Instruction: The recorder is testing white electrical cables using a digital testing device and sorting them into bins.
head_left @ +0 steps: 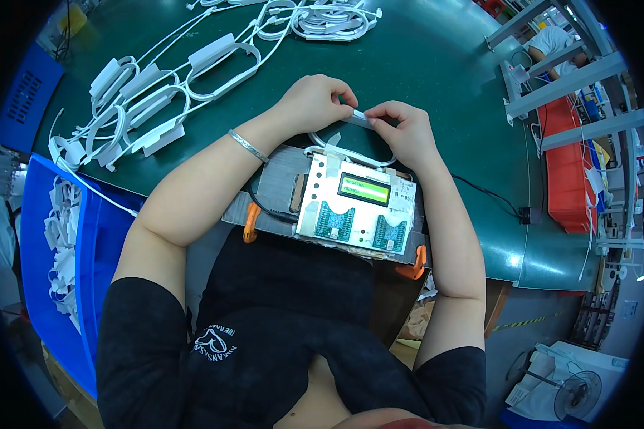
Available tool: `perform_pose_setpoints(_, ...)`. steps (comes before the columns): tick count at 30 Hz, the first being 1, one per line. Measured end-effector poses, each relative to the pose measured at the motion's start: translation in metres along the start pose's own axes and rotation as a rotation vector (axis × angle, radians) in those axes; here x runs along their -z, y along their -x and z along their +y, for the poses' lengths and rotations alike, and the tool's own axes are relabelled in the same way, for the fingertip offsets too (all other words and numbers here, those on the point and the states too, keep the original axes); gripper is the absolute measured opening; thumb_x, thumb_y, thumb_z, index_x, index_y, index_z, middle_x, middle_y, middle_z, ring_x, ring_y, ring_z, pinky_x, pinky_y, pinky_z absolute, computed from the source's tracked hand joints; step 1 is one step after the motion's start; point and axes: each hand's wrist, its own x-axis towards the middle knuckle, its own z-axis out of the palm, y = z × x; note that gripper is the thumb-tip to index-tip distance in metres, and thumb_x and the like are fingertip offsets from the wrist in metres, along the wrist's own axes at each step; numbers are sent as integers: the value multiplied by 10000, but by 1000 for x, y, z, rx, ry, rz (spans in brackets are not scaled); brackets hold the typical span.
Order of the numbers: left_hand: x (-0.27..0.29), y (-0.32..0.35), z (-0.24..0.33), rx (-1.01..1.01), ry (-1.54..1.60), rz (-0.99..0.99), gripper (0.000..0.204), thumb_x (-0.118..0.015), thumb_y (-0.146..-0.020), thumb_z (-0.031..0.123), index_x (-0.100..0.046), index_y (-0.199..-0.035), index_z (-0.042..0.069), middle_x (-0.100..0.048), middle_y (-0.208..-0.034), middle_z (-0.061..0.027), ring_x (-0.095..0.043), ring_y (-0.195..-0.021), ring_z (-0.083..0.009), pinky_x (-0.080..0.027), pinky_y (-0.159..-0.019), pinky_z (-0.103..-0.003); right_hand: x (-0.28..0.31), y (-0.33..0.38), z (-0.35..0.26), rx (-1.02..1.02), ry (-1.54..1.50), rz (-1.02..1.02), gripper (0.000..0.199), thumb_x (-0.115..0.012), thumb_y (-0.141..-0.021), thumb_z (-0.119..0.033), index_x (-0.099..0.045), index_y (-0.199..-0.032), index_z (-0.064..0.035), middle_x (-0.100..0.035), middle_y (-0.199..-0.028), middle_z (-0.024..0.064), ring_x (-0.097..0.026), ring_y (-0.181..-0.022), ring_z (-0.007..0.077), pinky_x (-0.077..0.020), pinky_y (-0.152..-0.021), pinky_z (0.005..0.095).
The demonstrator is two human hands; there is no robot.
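Observation:
My left hand point(315, 104) and my right hand point(408, 132) meet above the green table, fingertips pinched on a short white strip point(361, 119) that looks like a paper band. From it a white cable point(358, 155) loops down toward me; how the strip joins the cable is partly hidden by my fingers. Just below the loop, a white tester board point(322, 187) carries a lit green display point(363, 190) and two teal circuit boards point(334, 223). The tester sits on a grey base with orange clamps point(251, 222) at its near edge.
Several coiled white cables with paper bands point(150, 107) lie at the left and far side of the green table point(436, 57). A blue bin point(86, 236) of white scraps stands at the left. On the right are a red bin point(571, 171), metal frame bars, and another person beyond.

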Motion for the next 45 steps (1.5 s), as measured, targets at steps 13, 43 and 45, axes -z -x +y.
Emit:
perform_pose_setpoints(13,-5,-1,-10,-41,10,-1,165,-642,-795,223,-699,-895,105,-661,-781,-69,-626,-719,-191,-493,-660,-311,-1,2,0,111,95,28,105,-638,-793,-58,-673,-886,-25,-651,-838,70,-619,-763,156,-497,-696,270)
perform_pose_setpoints(43,35,15,-2,13,-215,-70,337,-666,-767,125,-617,-1092,53,-620,-899,-107,-595,-784,-164,-482,-699,-287,11,15,4,354,264,226,375,-612,-794,-1,-602,-1145,-131,-624,-982,85,-609,-882,206,-498,-756,301)
perform_pose_setpoints(45,41,12,-3,197,66,-314,294,-654,-778,114,-611,-1045,-3,-611,-805,-76,-582,-661,-111,-461,-613,-234,15,16,0,443,245,430,382,-629,-795,-15,-585,-1164,-102,-619,-982,82,-602,-893,187,-481,-781,287)
